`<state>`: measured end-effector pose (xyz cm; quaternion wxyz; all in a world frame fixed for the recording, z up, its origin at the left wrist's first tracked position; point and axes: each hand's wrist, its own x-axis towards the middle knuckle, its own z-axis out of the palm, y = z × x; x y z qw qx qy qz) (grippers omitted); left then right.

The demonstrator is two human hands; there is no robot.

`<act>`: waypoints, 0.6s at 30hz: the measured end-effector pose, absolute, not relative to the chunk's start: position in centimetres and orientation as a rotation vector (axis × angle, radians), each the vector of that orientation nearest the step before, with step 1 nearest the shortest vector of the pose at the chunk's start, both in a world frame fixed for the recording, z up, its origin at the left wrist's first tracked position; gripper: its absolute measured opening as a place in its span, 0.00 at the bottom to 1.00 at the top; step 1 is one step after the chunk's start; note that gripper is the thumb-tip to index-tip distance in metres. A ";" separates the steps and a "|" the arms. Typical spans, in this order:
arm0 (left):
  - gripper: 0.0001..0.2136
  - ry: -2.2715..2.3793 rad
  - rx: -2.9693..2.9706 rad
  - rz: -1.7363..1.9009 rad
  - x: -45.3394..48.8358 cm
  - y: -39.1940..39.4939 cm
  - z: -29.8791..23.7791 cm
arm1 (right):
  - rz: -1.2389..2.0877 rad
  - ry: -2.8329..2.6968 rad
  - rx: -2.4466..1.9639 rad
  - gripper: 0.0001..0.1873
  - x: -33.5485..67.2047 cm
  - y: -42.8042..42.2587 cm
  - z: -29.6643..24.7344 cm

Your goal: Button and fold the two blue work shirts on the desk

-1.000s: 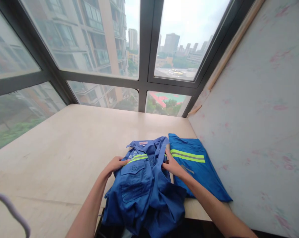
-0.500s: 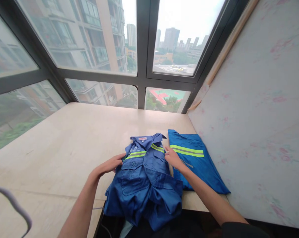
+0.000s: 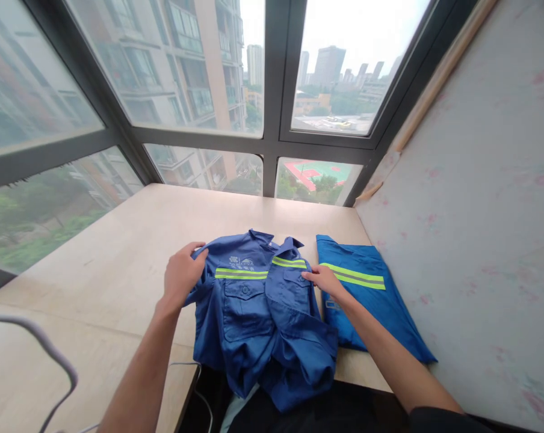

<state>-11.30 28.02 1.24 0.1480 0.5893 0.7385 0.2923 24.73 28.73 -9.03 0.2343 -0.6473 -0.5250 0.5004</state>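
Note:
A dark blue work shirt (image 3: pixel 258 313) with yellow-green reflective stripes lies front up on the pale wooden table (image 3: pixel 132 240), its lower part hanging over the near edge. My left hand (image 3: pixel 182 273) is closed on the shirt's left shoulder. My right hand (image 3: pixel 324 279) rests on the shirt's right shoulder edge, fingers curled on the cloth. Right beside it lies a folded brighter blue garment (image 3: pixel 366 294) with a reflective stripe.
Tall windows (image 3: pixel 186 78) with dark frames border the table at the back and left. A pale patterned wall panel (image 3: pixel 470 210) stands close on the right. A grey wire hanger (image 3: pixel 37 349) pokes in at the lower left.
My left hand moved outward to the left and took hold of the shoulder, spreading the shirt wider. The collar now lies flatter. The right hand stayed at the right shoulder.

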 end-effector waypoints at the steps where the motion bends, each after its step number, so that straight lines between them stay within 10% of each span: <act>1: 0.16 2.188 1.675 0.914 -11.7 27.9 2.0 | 1.274 -1.510 -1.715 0.19 25.2 28.8 -8.0; 18: 0.22 2.636 1.963 1.784 -14.1 26.6 9.1 | 0.064 -1.638 -1.373 0.24 30.9 28.5 11.0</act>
